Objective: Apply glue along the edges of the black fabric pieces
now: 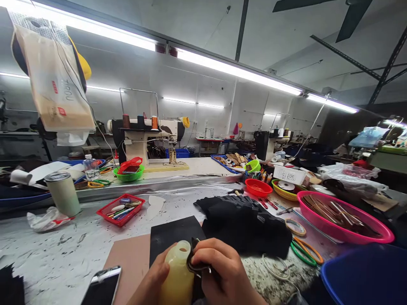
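Observation:
My left hand (155, 271) is wrapped round a squeeze bottle (177, 275) of pale yellow, translucent plastic. The bottle stands upright at the front of the table, its round neck uncapped. On its right side, my right hand (219, 262) pinches a small dark piece (194, 264) with a thin light edge, close against the shoulder of the bottle. Whether that piece is leather or cloth I cannot tell. Just behind the bottle lies a black sheet (174, 231), partly over a pinkish-brown board (127, 258). To the right is a heap of black fabric pieces (244, 224).
A phone (103, 286) lies at the front left. Farther back are a red basket (122, 208) of pens and tools, a tumbler (62, 194) and a sewing machine (149, 140). On the right stand a pink basin (346, 218) of strips and a blue container (365, 273), with tape rolls (295, 227) nearby.

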`<state>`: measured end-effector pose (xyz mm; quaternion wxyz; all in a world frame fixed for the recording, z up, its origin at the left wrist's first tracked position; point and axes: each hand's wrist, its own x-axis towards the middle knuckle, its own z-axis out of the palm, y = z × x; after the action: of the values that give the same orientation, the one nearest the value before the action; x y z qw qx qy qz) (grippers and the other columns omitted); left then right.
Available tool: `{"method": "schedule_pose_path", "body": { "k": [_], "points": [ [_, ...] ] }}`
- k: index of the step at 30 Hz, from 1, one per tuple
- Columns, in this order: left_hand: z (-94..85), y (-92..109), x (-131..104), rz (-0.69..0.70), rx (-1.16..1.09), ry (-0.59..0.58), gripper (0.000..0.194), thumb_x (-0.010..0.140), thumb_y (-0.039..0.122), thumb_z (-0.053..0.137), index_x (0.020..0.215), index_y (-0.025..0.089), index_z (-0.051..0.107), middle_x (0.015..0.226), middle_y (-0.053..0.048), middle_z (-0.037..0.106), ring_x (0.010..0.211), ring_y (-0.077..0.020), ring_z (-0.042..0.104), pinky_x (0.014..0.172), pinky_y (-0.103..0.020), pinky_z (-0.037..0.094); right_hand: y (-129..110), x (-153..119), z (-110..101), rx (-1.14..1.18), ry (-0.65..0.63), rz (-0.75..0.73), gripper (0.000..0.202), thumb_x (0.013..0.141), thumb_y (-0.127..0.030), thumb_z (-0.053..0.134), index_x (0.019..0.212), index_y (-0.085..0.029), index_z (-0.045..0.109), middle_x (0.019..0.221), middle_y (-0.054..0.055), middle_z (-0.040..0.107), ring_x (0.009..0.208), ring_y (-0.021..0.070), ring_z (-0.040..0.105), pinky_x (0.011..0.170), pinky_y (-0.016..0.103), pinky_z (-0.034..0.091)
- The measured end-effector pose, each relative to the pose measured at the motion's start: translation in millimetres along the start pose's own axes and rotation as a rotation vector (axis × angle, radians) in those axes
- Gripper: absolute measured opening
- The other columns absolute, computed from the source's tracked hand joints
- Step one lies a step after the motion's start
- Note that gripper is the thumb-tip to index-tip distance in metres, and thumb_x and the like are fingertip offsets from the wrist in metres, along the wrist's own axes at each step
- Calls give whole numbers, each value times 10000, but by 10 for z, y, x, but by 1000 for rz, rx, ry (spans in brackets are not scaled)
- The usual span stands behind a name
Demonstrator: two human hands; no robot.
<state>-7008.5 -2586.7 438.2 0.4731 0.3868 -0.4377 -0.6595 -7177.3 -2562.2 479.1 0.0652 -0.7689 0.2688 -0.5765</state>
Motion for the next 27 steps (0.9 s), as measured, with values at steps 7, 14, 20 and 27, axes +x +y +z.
{"method": "schedule_pose_path", "body": {
  "k": [7,14,20,27],
  "points": [
    [8,154,22,174,250,-343,601,599,630,617,988,173,602,784,-34,613,698,-173,512,612,-245,403,96,-122,30,218,107,144,256,620,-28,462,728,-197,621,729,26,661,639,140,620,572,214,506],
    [189,141,-116,205,179,-261,606,581,663,599,958,189,595,699,-15,580,625,-156,487,553,-234,374,111,-290,144,437,520,370,92,781,-149,561,749,-226,601,766,20,641,696,144,613,597,227,505],
    [223,181,-157,322,285,-126,518,620,608,607,932,194,603,726,-15,605,660,-182,515,583,-246,409,4,-234,169,-223,283,-196,141,822,-163,462,887,-201,580,693,46,629,591,160,587,534,283,506],
    [215,114,-158,494,725,157,485,528,269,733,989,260,584,906,-10,675,795,-238,617,734,-291,480,-52,-116,34,-374,52,-185,232,719,-63,436,888,-173,551,719,50,630,614,155,564,545,270,492]
  ]
}}
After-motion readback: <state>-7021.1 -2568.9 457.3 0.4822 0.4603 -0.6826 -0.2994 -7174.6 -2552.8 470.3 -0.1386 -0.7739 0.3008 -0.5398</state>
